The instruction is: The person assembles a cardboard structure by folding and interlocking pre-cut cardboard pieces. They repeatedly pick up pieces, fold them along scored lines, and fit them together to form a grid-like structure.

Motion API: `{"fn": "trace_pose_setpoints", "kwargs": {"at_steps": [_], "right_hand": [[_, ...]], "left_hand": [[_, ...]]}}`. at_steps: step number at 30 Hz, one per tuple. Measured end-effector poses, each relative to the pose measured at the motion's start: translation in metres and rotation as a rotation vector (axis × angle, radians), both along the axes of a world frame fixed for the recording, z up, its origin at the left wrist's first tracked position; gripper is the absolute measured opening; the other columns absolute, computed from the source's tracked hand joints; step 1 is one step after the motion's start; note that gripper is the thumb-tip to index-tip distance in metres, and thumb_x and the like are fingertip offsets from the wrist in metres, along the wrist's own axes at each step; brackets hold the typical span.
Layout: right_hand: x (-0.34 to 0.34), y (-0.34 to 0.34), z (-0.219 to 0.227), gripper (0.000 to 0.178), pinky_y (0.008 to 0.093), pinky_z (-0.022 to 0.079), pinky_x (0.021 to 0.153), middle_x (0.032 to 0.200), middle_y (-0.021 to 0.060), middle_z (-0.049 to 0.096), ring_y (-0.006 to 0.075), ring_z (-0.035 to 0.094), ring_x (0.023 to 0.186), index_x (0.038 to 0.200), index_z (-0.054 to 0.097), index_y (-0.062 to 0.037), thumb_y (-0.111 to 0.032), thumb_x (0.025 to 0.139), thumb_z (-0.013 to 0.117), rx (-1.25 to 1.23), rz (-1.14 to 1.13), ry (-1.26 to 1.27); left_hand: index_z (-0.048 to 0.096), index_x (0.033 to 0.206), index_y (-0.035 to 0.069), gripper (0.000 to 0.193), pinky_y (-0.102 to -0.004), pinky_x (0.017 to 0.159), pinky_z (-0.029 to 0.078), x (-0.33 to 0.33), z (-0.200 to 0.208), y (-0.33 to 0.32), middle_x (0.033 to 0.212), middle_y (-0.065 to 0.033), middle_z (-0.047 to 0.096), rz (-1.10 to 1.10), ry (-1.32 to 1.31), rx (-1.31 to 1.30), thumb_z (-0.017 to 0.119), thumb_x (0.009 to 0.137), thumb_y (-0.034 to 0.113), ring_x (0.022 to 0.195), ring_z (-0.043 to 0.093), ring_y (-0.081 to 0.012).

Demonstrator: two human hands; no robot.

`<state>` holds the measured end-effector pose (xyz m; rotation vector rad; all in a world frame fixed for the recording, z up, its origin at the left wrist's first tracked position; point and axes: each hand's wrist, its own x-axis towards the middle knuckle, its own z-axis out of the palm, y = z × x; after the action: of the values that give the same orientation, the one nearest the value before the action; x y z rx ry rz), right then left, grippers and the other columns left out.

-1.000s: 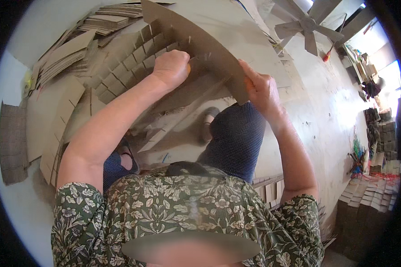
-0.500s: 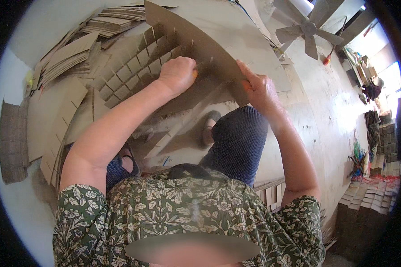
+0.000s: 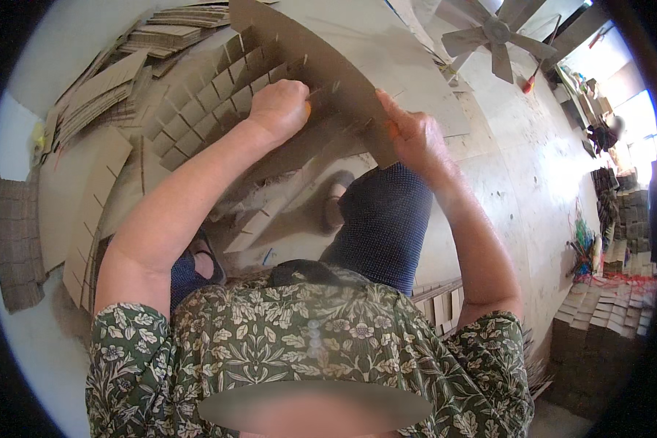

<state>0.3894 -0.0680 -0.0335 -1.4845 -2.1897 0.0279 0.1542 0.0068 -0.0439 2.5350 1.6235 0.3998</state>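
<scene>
At far centre, a slotted cardboard strip (image 3: 321, 67) looks light, stiff but creasable, best held by its ends; the right grip (image 3: 418, 142) pinches the near-right one. The left grip (image 3: 279, 109) is curled, contents unclear, beside a cardboard grid (image 3: 210, 101).

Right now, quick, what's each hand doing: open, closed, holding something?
Left hand: closed in a fist; whether it grips anything can't be told.
Right hand: closed, holding one end of the long cardboard.
</scene>
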Motion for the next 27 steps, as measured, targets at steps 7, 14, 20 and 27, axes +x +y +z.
{"fn": "trace_pose_setpoints", "kwargs": {"at_steps": [7,14,20,27], "right_hand": [[0.009,0.005,-0.006,0.052,0.0464,0.05,0.062,0.075,0.022,0.062,0.0399,0.062,0.07,0.132,0.048,-0.0135,-0.005,0.081,0.054,0.025,0.026,0.024],[-0.005,-0.004,0.009,0.053,0.0467,0.049,0.061,0.073,0.021,0.062,0.0395,0.062,0.069,0.131,0.048,-0.0138,-0.005,0.079,0.054,0.023,0.006,0.005],[-0.014,-0.014,0.008,0.054,0.0457,0.05,0.058,0.073,0.0165,0.063,0.0358,0.063,0.066,0.131,0.046,-0.0088,-0.004,0.078,0.053,0.044,-0.013,-0.089],[-0.005,-0.023,0.004,0.057,0.044,0.051,0.056,0.072,0.0129,0.063,0.0336,0.063,0.063,0.133,0.044,-0.0074,-0.005,0.077,0.054,0.08,0.054,-0.08]], "left_hand": [[0.066,0.087,0.002,0.025,-0.0475,0.07,0.051,0.011,0.012,-0.032,0.082,-0.0196,0.065,-0.145,-0.182,0.307,0.063,0.082,0.026,0.081,0.064,-0.0381],[0.067,0.083,0.002,0.02,-0.0466,0.07,0.051,0.031,0.0,-0.058,0.079,-0.0207,0.065,-0.131,-0.119,-0.115,0.064,0.08,0.022,0.078,0.063,-0.0394],[0.067,0.08,0.001,0.019,-0.0476,0.071,0.05,0.033,0.0,-0.048,0.079,-0.023,0.063,-0.154,-0.123,-0.114,0.062,0.08,0.02,0.078,0.062,-0.0409],[0.066,0.082,0.001,0.018,-0.0493,0.07,0.049,0.031,0.0,-0.059,0.077,-0.0235,0.063,-0.15,-0.162,-0.121,0.063,0.08,0.018,0.078,0.062,-0.0418]]}}
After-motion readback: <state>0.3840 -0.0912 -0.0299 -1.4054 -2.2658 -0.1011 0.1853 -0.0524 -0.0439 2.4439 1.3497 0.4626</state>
